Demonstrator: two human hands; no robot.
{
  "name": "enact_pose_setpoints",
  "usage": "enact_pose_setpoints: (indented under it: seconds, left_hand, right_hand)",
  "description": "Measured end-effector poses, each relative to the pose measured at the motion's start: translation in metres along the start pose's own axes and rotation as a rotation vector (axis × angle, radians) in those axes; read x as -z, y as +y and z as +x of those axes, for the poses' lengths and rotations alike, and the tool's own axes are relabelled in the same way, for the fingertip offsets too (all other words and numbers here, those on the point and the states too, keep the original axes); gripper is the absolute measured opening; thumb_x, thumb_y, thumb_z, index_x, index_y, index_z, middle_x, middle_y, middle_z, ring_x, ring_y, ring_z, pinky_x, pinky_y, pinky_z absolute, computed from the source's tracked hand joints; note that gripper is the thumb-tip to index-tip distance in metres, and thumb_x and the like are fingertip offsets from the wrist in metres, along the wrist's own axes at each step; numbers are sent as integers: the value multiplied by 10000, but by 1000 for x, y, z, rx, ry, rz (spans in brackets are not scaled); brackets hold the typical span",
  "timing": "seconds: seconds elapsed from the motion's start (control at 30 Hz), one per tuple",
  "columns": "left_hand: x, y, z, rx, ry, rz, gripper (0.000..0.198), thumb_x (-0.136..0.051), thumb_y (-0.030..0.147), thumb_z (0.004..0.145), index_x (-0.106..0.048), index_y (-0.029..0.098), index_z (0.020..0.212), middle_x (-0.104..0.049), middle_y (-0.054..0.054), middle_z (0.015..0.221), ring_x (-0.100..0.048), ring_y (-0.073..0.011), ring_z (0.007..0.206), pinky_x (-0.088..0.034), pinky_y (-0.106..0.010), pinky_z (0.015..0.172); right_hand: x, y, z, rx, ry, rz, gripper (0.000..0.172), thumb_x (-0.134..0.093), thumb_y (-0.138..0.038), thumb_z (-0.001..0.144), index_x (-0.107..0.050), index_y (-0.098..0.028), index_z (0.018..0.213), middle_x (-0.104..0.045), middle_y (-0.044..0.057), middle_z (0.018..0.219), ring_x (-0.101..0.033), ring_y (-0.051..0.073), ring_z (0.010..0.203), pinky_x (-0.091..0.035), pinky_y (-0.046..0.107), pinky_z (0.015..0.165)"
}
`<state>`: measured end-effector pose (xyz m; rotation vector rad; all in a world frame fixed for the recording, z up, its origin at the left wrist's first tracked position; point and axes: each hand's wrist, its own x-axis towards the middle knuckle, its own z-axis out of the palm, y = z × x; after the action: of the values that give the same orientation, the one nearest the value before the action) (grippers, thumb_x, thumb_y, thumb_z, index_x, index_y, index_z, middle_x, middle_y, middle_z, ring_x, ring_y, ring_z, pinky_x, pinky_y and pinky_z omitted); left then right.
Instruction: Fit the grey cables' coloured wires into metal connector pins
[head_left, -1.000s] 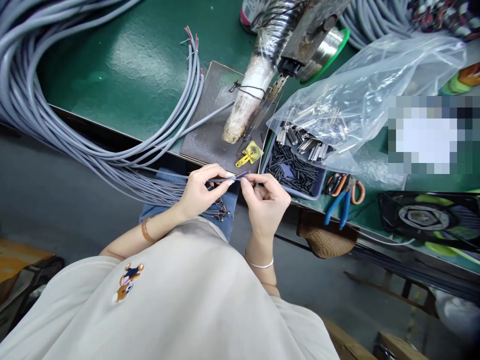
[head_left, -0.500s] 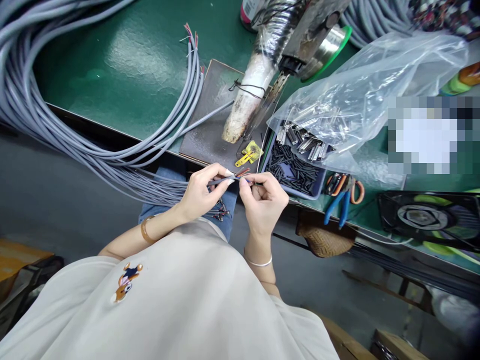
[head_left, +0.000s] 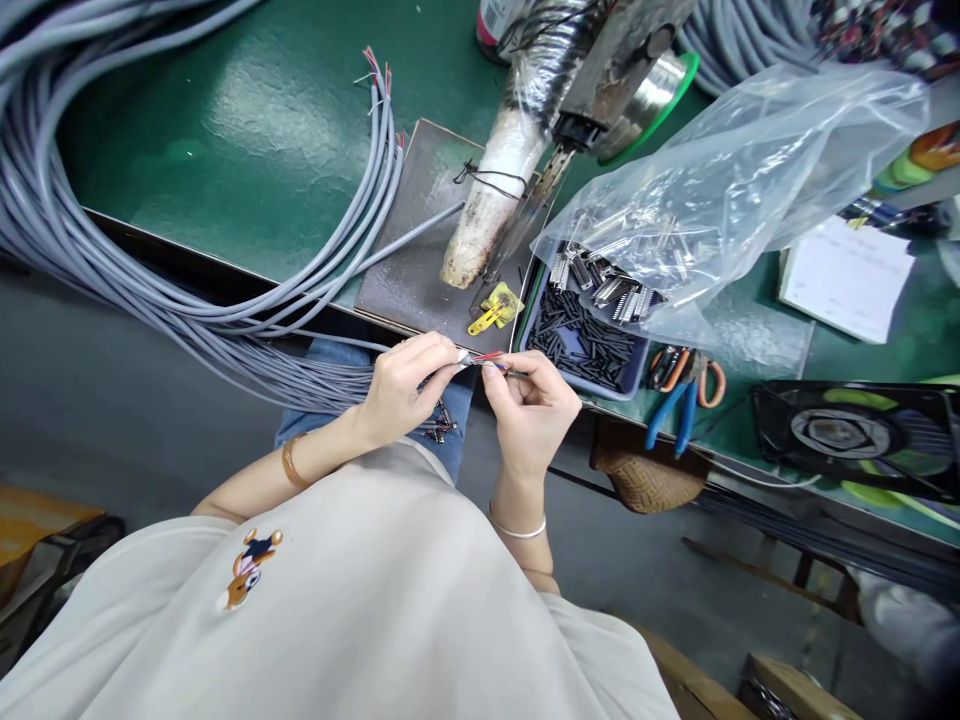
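My left hand (head_left: 411,385) is closed around the end of a grey cable, just before the table's front edge. Thin red and other coloured wires (head_left: 487,357) fan out of the cable's stripped end. My right hand (head_left: 534,408) pinches these wires between thumb and fingertips; exactly which ones is too small to tell. Below the left hand, a bundle of grey cables (head_left: 322,383) lies across my lap, with small dark connectors (head_left: 444,425) at some ends. Close by on the table is a blue tray (head_left: 639,370) of short black tubes (head_left: 581,330) and metal connectors (head_left: 622,292).
A soldering iron (head_left: 551,175) and a wrapped white tube (head_left: 487,215) reach over a dark board (head_left: 412,270) with a yellow clip (head_left: 491,310). Rightward lie a plastic bag (head_left: 750,170), pliers (head_left: 682,405), a black fan (head_left: 847,435) and white papers (head_left: 847,275). Grey cables (head_left: 45,180) fill the left.
My right hand has shifted slightly right, and the wires between my hands now look straighter and more drawn out. My left hand stays around the cable.
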<state>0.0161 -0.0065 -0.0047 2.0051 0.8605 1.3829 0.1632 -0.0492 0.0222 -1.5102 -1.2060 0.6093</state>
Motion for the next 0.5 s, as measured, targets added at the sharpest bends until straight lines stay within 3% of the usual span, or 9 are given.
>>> enact_pose_setpoints:
  seconds: [0.23,0.5]
  left_hand:
    - [0,-2,-2,-121,-20,126,94,-591,85,934,-645,161,941,-736,-71,870,-659,-149,785,-531,-256,757]
    - [7,1,2,-53,-144,-4,98,-561,112,955,-637,155,912,-694,-65,806,-628,-144,745,-523,-249,714]
  right_hand:
    - [9,4,-4,88,-9,-43,30,-719,-205,857,-741,-224,851,-613,-34,715,-372,60,510,-244,245,468]
    - [17,6,2,43,-123,-37,39,-714,-240,858,-748,-223,864,-644,-18,743,-368,62,503,-248,248,465]
